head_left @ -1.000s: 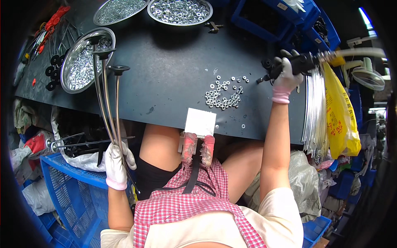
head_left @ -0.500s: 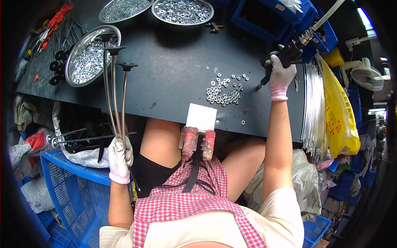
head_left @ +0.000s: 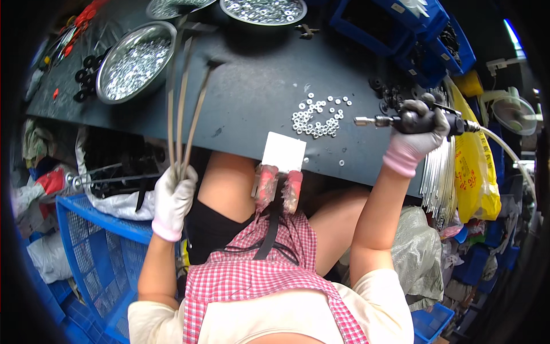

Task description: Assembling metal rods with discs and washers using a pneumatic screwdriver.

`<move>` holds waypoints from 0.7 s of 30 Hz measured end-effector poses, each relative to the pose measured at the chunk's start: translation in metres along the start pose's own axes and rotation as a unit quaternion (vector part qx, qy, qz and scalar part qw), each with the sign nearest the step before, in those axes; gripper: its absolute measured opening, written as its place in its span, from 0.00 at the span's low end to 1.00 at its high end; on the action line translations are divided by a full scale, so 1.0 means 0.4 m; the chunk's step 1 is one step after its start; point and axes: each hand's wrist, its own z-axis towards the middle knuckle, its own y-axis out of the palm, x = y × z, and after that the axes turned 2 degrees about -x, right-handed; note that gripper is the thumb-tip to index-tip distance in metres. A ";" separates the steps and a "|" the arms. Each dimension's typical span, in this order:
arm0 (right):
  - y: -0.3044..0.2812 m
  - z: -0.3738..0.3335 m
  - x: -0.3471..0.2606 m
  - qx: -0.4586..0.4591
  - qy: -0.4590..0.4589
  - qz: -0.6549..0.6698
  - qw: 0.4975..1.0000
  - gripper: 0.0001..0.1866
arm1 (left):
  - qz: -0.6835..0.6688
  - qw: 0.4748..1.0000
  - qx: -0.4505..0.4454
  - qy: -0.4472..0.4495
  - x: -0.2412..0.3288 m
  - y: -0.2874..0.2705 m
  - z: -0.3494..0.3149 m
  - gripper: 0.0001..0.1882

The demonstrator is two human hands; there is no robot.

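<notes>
My left hand (head_left: 175,198), in a white glove with a pink cuff, is closed round three long metal rods (head_left: 200,114). They stand up from the fist and carry flat black caps at their far ends, blurred by motion. Over the table's right side my gloved right hand (head_left: 423,131) grips a black pneumatic driver (head_left: 452,121), its metal socket tip (head_left: 369,121) pointing left. A hose (head_left: 504,143) trails from its rear. Small ring-shaped nuts (head_left: 323,131) lie loose left of that tip. Between my knees, a white block (head_left: 285,150) sits above red, worn padded pieces (head_left: 292,192).
Metal bowls of small hardware (head_left: 134,71) (head_left: 263,12) stand along the dark table (head_left: 246,97). Blue bins (head_left: 366,28) fill the back right. Thin rods (head_left: 431,178) and a yellow bag (head_left: 475,178) line the right edge. A blue crate (head_left: 103,229) stands at lower left.
The driver has swung from upright with its tip down to lying level, and my right hand has moved right and nearer. My left hand has shifted right and slightly up with the rods.
</notes>
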 end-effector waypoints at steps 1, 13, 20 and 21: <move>0.019 -0.024 -0.012 -0.017 0.012 0.035 0.999 0.14 | 0.105 0.993 -0.019 -0.051 0.044 0.022 0.008 0.07; 0.157 -0.244 0.012 -0.111 0.145 0.294 0.938 0.15 | -0.053 0.976 -0.211 -0.023 0.196 0.228 -0.047 0.13; 0.178 -0.289 0.022 -0.108 0.014 0.181 0.977 0.17 | -0.085 0.978 -0.191 0.023 0.190 0.216 -0.072 0.12; 0.202 -0.303 0.019 -0.107 -0.001 0.159 0.981 0.17 | -0.095 0.977 -0.190 0.032 0.186 0.215 -0.071 0.11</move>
